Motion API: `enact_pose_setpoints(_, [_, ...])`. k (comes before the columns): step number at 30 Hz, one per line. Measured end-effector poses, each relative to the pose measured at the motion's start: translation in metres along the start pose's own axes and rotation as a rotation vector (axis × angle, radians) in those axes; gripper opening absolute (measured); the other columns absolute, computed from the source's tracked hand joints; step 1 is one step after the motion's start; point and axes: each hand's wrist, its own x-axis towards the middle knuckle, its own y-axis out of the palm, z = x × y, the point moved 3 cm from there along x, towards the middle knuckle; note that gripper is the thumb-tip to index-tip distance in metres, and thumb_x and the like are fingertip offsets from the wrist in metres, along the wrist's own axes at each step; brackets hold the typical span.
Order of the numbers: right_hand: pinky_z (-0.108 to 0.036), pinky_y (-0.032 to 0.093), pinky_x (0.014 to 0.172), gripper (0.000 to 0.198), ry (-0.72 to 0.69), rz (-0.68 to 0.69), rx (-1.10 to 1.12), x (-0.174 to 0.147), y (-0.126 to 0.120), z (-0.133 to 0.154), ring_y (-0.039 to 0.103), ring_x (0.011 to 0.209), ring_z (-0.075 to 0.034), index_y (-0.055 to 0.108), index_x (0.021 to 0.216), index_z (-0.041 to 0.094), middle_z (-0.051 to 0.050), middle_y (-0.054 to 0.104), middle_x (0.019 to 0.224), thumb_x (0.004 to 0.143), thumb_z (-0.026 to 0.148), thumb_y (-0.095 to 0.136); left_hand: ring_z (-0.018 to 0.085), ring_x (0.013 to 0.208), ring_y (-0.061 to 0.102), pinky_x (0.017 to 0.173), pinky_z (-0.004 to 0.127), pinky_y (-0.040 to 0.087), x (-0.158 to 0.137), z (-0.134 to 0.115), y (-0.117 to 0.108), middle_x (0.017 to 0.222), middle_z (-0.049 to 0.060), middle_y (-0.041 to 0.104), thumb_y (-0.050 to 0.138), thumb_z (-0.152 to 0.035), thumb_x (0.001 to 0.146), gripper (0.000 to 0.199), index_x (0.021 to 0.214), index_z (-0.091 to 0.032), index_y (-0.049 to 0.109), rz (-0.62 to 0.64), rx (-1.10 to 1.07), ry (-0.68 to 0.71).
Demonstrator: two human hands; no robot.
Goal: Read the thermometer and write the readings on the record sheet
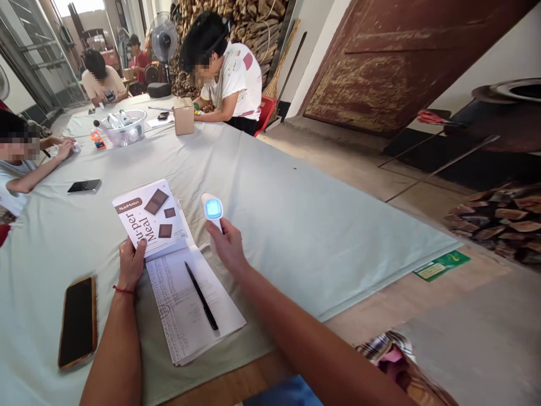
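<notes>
My left hand (132, 263) grips the lower left edge of a white box (134, 211) printed "NutriMotion" with brown squares, thumb on its front face. In my right hand (229, 247) is a white handheld infrared thermometer (206, 199), its small screen lit blue and facing me. The thermometer is a little to the right of the box, apart from it. Below both hands lies a notebook (177, 327) with handwritten pages, its upper part hidden behind the box. A black pen (202, 297) rests slantwise across the paper. A dark phone (78, 322) in a brown case is left of my left forearm.
Pale cloth covers the long table (296, 225). Another phone (84, 186), a basin (131, 132) of bottles and a cardboard box (184, 117) stand farther off. Several people sit around the far part. Stacked firewood (499, 220) and a dark metal stove (502, 124) are to the right.
</notes>
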Motion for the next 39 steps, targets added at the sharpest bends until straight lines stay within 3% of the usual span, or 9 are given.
enact_pose_setpoints(7, [-0.027, 0.030, 0.054, 0.038, 0.018, 0.032, -0.142, -0.006, -0.025, -0.022, 0.032, 0.057, -0.012, 0.047, 0.065, 0.023, 0.006, 0.035, 0.057, 0.071, 0.059, 0.059, 0.026, 0.087, 0.066, 0.082, 0.039, 0.048, -0.001, 0.003, 0.002, 0.096, 0.010, 0.076, 0.045, -0.057, 0.089, 0.047, 0.098, -0.017, 0.068, 0.017, -0.011, -0.034])
enact_pose_setpoints(18, [-0.025, 0.035, 0.056, 0.034, 0.029, 0.090, -0.135, -0.003, -0.011, -0.027, 0.040, 0.059, -0.012, 0.052, 0.068, 0.022, 0.006, 0.042, 0.059, 0.071, 0.055, 0.060, 0.025, 0.085, 0.066, 0.080, 0.037, 0.050, 0.000, -0.005, 0.002, 0.095, 0.009, 0.077, 0.042, -0.055, 0.091, 0.049, 0.100, -0.016, 0.069, 0.017, 0.002, 0.001])
enact_pose_setpoints(28, [-0.024, 0.035, 0.055, 0.035, 0.010, 0.116, -0.131, -0.001, -0.010, -0.029, 0.041, 0.060, -0.012, 0.049, 0.066, 0.023, 0.005, 0.040, 0.058, 0.073, 0.054, 0.062, 0.022, 0.074, 0.062, 0.070, 0.034, 0.050, 0.001, -0.010, -0.001, 0.083, 0.007, 0.074, 0.042, -0.055, 0.092, 0.045, 0.091, -0.017, 0.067, 0.006, 0.011, 0.008])
enact_pose_setpoints(39, [-0.025, 0.039, 0.059, 0.033, 0.049, 0.123, -0.117, 0.000, -0.010, -0.025, 0.045, 0.064, -0.014, 0.049, 0.065, 0.023, 0.004, 0.041, 0.061, 0.070, 0.053, 0.062, 0.022, 0.078, 0.062, 0.073, 0.034, 0.050, 0.001, -0.013, -0.001, 0.085, 0.008, 0.073, 0.042, -0.055, 0.093, 0.044, 0.088, -0.017, 0.065, 0.016, -0.002, 0.027])
